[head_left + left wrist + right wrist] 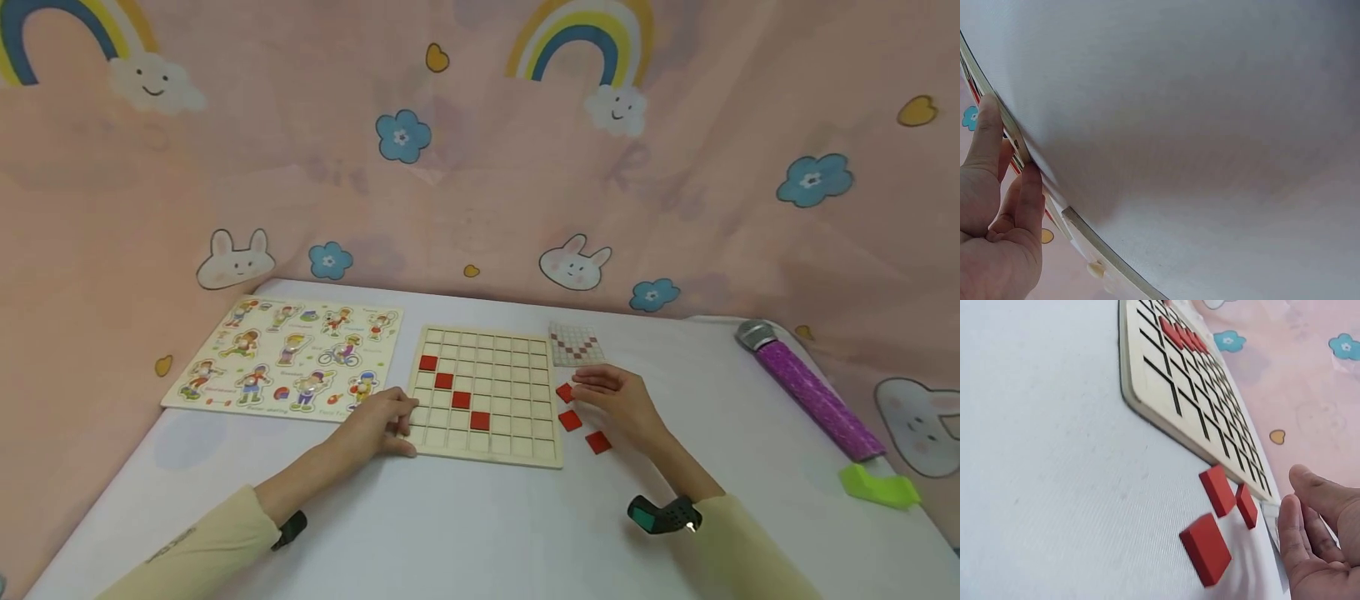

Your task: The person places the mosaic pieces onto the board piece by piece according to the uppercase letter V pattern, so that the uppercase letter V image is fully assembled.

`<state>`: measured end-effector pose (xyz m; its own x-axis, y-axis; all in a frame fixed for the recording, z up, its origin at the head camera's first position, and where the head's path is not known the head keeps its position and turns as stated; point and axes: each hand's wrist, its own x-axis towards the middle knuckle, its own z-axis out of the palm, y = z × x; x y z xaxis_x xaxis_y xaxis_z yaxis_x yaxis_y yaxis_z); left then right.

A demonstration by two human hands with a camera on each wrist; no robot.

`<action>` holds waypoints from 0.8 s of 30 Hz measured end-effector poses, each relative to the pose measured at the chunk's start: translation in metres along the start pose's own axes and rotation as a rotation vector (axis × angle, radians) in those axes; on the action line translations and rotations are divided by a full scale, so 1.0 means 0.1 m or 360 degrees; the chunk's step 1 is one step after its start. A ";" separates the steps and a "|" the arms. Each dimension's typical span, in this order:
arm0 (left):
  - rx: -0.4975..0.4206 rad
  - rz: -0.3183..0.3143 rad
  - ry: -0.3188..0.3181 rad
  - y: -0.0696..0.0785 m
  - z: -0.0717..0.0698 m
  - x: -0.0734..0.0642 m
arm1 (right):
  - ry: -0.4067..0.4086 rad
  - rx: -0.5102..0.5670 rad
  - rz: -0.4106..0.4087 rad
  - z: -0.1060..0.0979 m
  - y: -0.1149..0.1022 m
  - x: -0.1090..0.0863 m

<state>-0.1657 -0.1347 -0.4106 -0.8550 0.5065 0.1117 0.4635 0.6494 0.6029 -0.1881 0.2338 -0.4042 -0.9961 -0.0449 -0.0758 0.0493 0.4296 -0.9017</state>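
Left hand [373, 423] at the near left corner of the grid board [517, 392], thumb and fingers bent and clamped on the board's edge. Grid board lies flat on the white table [480, 533], in the middle of the scene, pale wood with square cells. Four red tiles [461, 401] sit in its cells, in a diagonal running from far left to near right, starting at the left column.

Right hand [618, 404] is just right of the board, at the loose tiles; thumb and fingertips slightly apart, nothing visible between them. Three loose red tiles [570, 420] lie on the table right of the board: one by the right fingertips, one slightly nearer, the nearest one farther right. Can't tell if the fingertips touch the far one.

Small pattern card [576, 344] just beside the board's far right corner, printed with a grid and red squares in a V.

Puzzle board [288, 358] with sports figures on the left, just beside the grid board but apart. Purple microphone [817, 400] with silver head on the far right, well apart; green object [879, 487] near its lower end. Pale sleeves, dark band on each wrist. Pink backdrop [480, 200] behind: rainbows, rabbits, blue flowers.
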 end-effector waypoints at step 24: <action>0.0035 0.0071 0.0013 -0.01 -0.01 -0.01 | -0.0166 -0.0152 -0.0105 -0.41 0.33 -0.48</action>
<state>-0.1656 -0.1367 -0.4103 -0.8352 0.5306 0.1444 0.5060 0.6388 0.5796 -0.1418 0.2874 -0.4129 -0.9837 -0.1674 -0.0662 -0.0281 0.5060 -0.8621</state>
